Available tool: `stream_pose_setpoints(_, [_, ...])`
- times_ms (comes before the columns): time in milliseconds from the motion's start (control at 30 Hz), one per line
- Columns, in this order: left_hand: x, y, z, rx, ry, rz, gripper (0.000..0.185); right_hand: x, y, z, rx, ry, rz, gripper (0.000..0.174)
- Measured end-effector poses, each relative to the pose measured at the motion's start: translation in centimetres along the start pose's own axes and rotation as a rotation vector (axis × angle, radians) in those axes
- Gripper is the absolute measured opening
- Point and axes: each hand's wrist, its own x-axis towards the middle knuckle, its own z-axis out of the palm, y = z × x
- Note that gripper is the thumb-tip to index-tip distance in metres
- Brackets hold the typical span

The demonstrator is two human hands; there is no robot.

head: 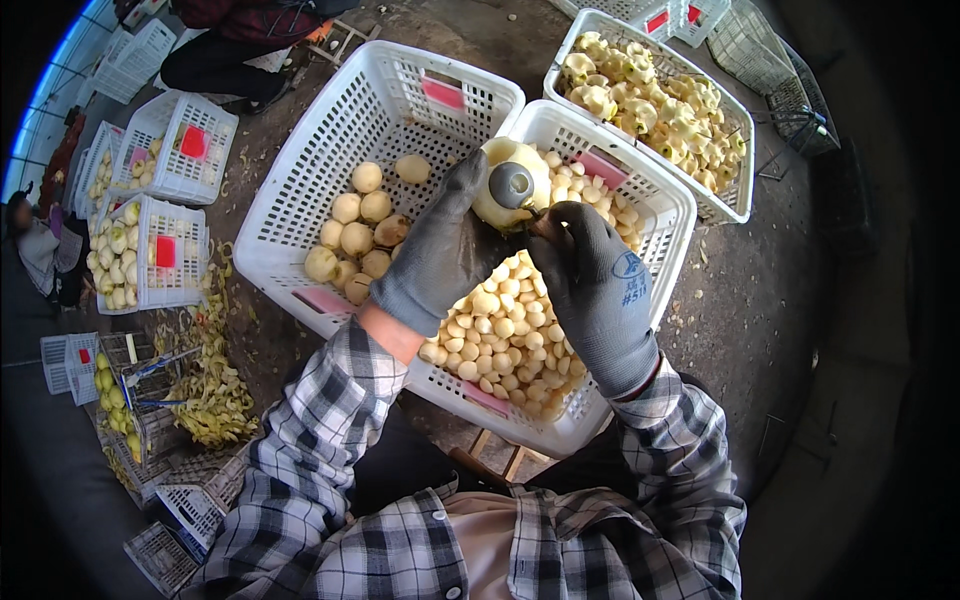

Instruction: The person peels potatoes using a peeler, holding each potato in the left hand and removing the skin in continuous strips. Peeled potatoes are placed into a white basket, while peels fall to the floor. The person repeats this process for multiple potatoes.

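Observation:
My left hand (457, 240), in a grey coated work glove, holds a peeled pale fruit (491, 169), perhaps a pear, above the line where two white crates meet. A grey round coring tool (511, 185) with a hole in its middle sits against the fruit's near face. My gloved right hand (592, 285) pinches the tool's dark end, mostly hidden by the fingers. Below the right hand, a white plastic crate (679, 202) is filled with small pale fruit balls (502, 330). Several whole peeled fruits (356, 238) lie in the left white crate (281, 202).
Behind, a crate (744, 187) holds hollowed fruit pieces (667, 112). Further crates (180, 150) of fruit stand at left, near a heap of peelings (217, 397). A seated person (232, 52) is at the top left, another person (45, 247) at the far left. Wooden stool slats (514, 461) show below.

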Motion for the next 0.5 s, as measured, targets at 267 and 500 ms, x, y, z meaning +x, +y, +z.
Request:
stream_pose_setpoints(267, [0.1,0.0,-0.2,-0.05,0.034,-0.04,0.056,0.3,0.3,-0.1,0.074,0.038,-0.02,0.023])
stream_pose_setpoints(500, [0.2,-0.1,-0.3,-0.018,0.009,-0.045,0.056,0.5,-0.4,-1.2,0.713,-0.144,0.487,0.037])
